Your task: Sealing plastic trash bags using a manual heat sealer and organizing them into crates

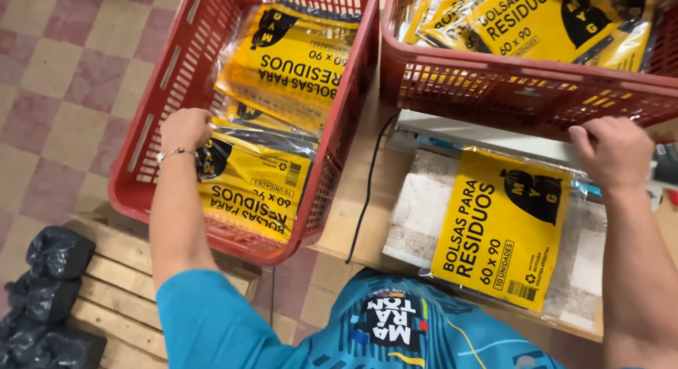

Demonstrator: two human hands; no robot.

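My left hand [185, 129] reaches into a red plastic crate [145, 139] on the left and rests on a clear packet with a yellow-and-black label [251, 189] lying on top of several like it. My right hand [613, 150] is closed, knuckles up, pressing on the long white bar of a heat sealer [487, 137]. Under that bar lies another yellow-labelled packet [503, 228], flat on the wooden table [353, 199], its top edge tucked beneath the bar. A bracelet circles my left wrist.
A second red crate [522, 86] with more yellow packets stands at the back right, behind the sealer. A black cable [367, 192] runs down the table edge. Black bags [49, 298] lie on a wooden pallet [120, 284] at lower left. The floor is checkered tile.
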